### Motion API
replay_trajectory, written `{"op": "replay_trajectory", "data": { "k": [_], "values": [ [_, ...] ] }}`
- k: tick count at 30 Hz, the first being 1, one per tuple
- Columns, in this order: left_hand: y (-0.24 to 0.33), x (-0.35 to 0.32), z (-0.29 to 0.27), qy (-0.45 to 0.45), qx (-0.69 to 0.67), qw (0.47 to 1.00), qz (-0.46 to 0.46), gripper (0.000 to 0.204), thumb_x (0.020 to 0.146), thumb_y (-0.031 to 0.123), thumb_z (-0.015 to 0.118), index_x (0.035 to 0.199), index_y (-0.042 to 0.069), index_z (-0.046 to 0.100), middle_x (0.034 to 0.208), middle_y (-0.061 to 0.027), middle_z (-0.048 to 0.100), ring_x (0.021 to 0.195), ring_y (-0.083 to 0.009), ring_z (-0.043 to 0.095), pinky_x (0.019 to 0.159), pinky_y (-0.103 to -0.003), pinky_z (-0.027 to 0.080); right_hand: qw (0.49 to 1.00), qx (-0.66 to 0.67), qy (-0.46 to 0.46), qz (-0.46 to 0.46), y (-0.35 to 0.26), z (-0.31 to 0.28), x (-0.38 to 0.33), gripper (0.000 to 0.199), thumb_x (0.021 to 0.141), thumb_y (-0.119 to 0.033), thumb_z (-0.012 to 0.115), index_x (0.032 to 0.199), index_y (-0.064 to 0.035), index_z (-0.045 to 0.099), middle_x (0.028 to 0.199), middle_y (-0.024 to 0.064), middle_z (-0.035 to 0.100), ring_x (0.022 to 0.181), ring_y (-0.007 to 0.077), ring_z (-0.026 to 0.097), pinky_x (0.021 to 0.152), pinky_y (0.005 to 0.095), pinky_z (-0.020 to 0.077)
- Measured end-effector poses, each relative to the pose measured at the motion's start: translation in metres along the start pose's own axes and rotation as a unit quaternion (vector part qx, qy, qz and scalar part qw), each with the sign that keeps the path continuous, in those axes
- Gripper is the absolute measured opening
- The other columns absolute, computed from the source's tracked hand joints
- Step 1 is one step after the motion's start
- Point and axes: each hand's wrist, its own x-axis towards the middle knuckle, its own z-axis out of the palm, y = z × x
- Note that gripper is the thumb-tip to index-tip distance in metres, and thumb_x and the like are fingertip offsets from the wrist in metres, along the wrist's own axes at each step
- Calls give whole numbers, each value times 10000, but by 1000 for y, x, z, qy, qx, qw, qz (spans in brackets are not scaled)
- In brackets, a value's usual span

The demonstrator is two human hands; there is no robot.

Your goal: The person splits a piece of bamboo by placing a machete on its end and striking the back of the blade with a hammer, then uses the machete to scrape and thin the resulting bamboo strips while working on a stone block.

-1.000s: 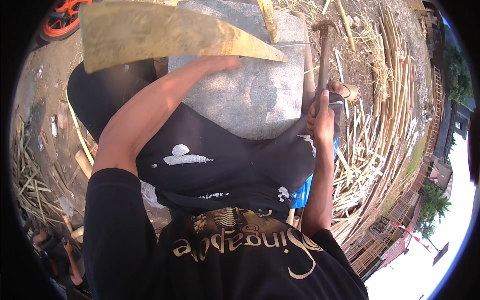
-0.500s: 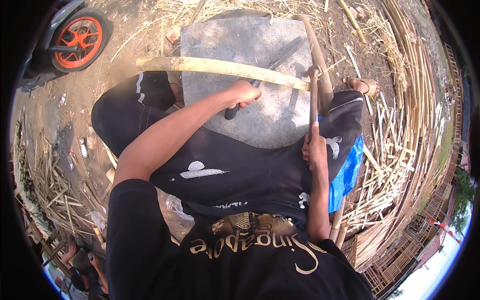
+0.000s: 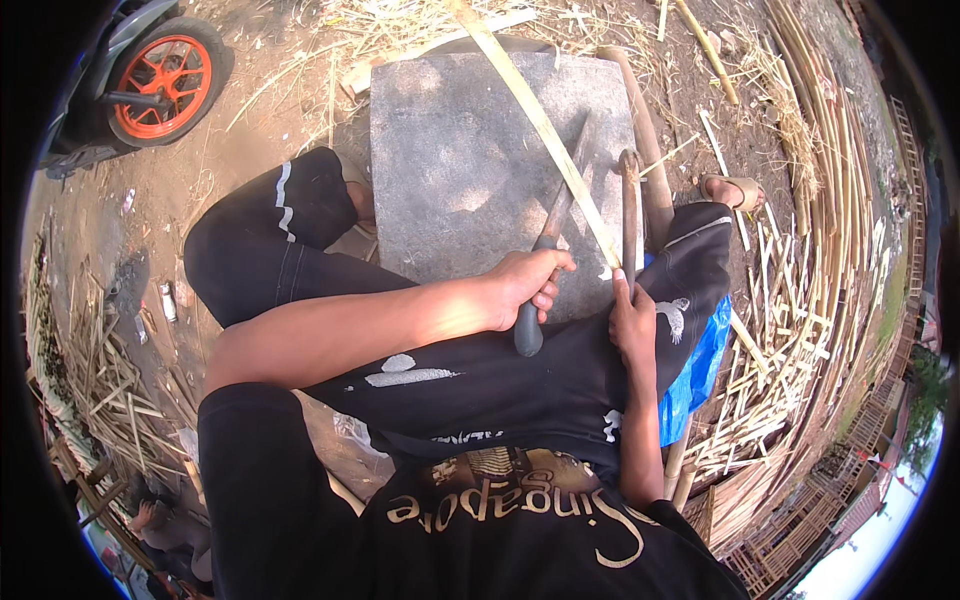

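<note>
My left hand [image 3: 525, 287] is closed round the dark handle of a knife [image 3: 560, 210], whose blade points away over the grey slab [image 3: 440, 150] between my legs. A long pale bamboo strip [image 3: 535, 115] slants across the slab, passing over the knife blade. Its near end meets the thumb of my right hand [image 3: 633, 325]. The right fingers are also closed round a brown rod-like tool [image 3: 629, 205] with a rounded far end. I cannot make out that tool's exact kind.
A thick pole [image 3: 645, 130] runs along the slab's right edge. Another pale strip [image 3: 440, 45] lies beyond the slab. Bamboo poles [image 3: 830, 150] and loose split strips [image 3: 770, 340] cover the ground at right. A motorbike wheel [image 3: 160, 80] stands at far left, and a blue sheet [image 3: 697, 365] lies beside my right leg.
The bamboo strip has swung from lying crosswise to pointing away, its near end now at my right hand. My left hand has come nearer and rightward with the knife. A pale strip now shows beyond the slab.
</note>
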Motion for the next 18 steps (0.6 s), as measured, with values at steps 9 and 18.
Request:
{"op": "replay_trajectory", "data": {
  "k": [9,18],
  "values": [
    [-44,-107,29,-29,-153,987,-51,293,901,220,656,747,114,430,620,21,417,524,-94,402,580,-300,391,993,-111,40,-32,-5,7,5,459,941,-427,673,823,15,627,571,19,512,488,103,483,461,319,392],
    [-27,-132,21,-123,-128,983,35,341,949,187,610,679,107,418,569,17,390,471,-84,384,457,-284,320,942,-297,74,-138,-26,12,-1,455,875,-415,742,879,30,647,635,147,620,570,244,603,604,404,492]
  ]
}}
